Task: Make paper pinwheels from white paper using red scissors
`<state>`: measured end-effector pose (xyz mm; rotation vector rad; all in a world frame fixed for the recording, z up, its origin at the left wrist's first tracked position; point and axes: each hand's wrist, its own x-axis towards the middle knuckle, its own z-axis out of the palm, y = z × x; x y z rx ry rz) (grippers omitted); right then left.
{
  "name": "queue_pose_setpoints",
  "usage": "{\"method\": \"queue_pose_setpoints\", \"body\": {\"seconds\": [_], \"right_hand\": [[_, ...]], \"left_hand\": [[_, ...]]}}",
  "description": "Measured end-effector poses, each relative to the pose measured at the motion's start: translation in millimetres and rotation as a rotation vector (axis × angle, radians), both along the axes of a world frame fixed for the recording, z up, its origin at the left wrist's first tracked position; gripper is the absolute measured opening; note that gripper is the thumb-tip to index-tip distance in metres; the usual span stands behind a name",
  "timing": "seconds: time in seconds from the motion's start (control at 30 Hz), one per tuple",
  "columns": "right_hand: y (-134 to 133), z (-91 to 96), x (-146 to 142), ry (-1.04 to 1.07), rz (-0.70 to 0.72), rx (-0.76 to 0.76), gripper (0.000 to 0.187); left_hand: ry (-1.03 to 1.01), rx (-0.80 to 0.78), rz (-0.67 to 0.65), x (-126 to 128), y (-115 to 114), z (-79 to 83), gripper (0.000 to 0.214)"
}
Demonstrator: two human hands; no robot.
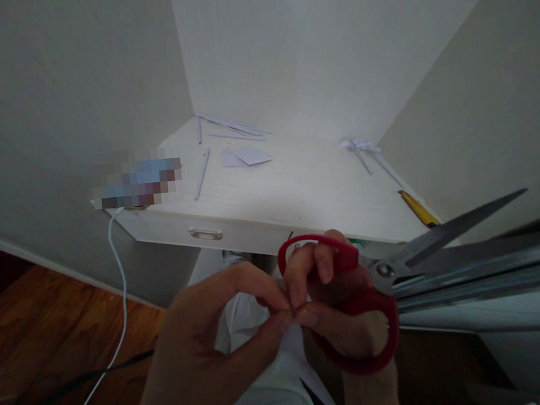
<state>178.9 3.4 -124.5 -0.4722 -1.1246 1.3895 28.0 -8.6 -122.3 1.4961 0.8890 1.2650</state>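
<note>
My left hand (211,340) pinches a white strip of paper (296,345) between thumb and index finger, and the strip hangs down over the lap. My right hand (329,307) meets it fingertip to fingertip at the same pinch. Around the right thumb and fingers sit the red handles of a pair of scissors (385,270). The blades of these scissors point right and stand apart. Exactly how the paper lies between the fingertips is hidden.
Beyond the hands is a white desk (307,190) set against walls. On it lie thin paper strips (238,128), cut paper pieces (247,156), a paper bundle (362,149) and a yellow utility knife (416,207). A white cable (123,272) hangs from a blurred-out object (142,179) at left.
</note>
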Motion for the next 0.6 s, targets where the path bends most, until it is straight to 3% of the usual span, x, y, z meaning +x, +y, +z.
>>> {"method": "queue_pose_setpoints", "body": {"seconds": [0.3,0.6], "right_hand": [[-5.7,-8.2,0.8,-0.049,-0.142,0.023,0.035],[-11.5,-8.2,-5.5,0.050,-0.025,-0.006,0.041]], "left_hand": [[0.101,0.110,0.081,2.5,-6.5,6.2,0.005],[0.044,0.101,0.054,1.0,-13.3,9.8,0.008]]}}
